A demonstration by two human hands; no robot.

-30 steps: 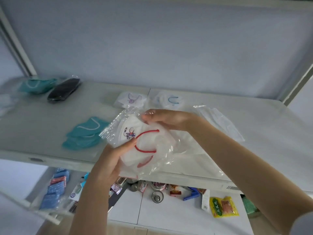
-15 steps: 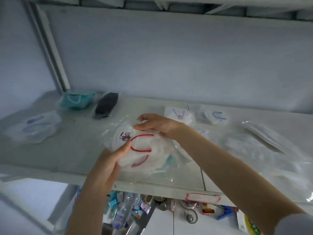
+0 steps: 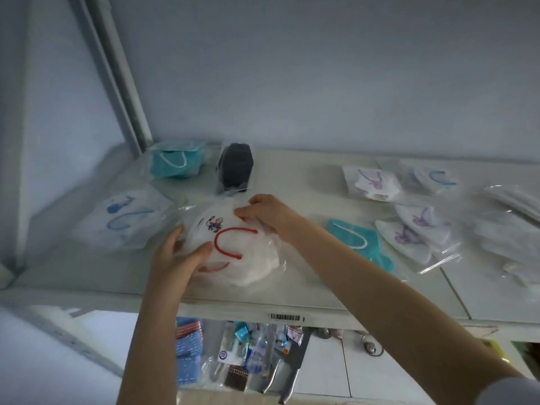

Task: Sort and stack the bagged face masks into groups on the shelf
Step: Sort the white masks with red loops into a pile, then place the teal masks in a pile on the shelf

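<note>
My left hand (image 3: 178,255) grips the near edge of the red-looped bagged mask (image 3: 248,258), thumb on top, and my right hand (image 3: 266,213) pinches its far edge, at the shelf (image 3: 306,285) front. A teal mask (image 3: 359,241) lies at three o'clock and a blue-printed bag (image 3: 122,220) at nine. The black mask (image 3: 235,166) crowds twelve.

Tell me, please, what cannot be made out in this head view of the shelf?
Head view:
- Red-strapped mask bag: how many masks inside; left hand and right hand cover its edges.
- Front teal mask: partly hidden behind the right forearm.
- White masks: blurred, cut off by the right edge.
- Lower-shelf items: too small to read.
</note>
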